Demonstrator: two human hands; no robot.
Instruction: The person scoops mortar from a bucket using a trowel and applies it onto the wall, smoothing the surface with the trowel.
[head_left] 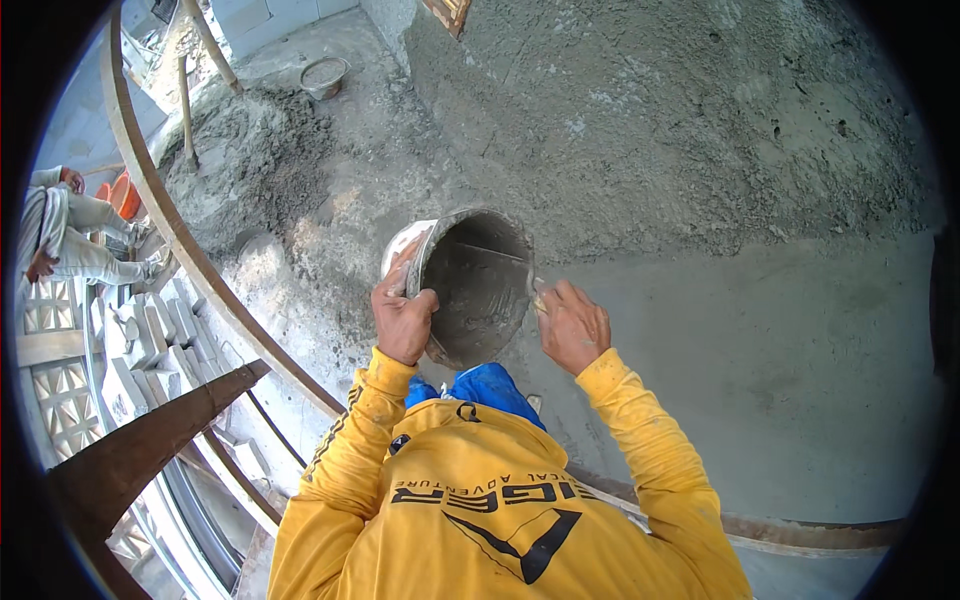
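My left hand (402, 312) is closed on the left rim of a mortar-smeared bucket (428, 250), thumb over the edge and fingers along its pale outside. The bucket is tilted, its mouth toward me, with wet grey mortar (480, 300) coating the inside. Against the opposite rim, my right hand (574, 325) is closed around the handle of what looks like a trowel (534, 285). A short bit of its metal shows at the rim; I cannot make out the rest clearly.
Rough wet mortar (680, 130) covers the wall at upper right, above a smooth grey band (740, 340). A mortar heap (250, 150) and a small bucket (325, 76) lie beyond. A curved wooden strip (190, 250), a brown beam (160, 450), stacked blocks (150, 340) and another person (80, 235) are left.
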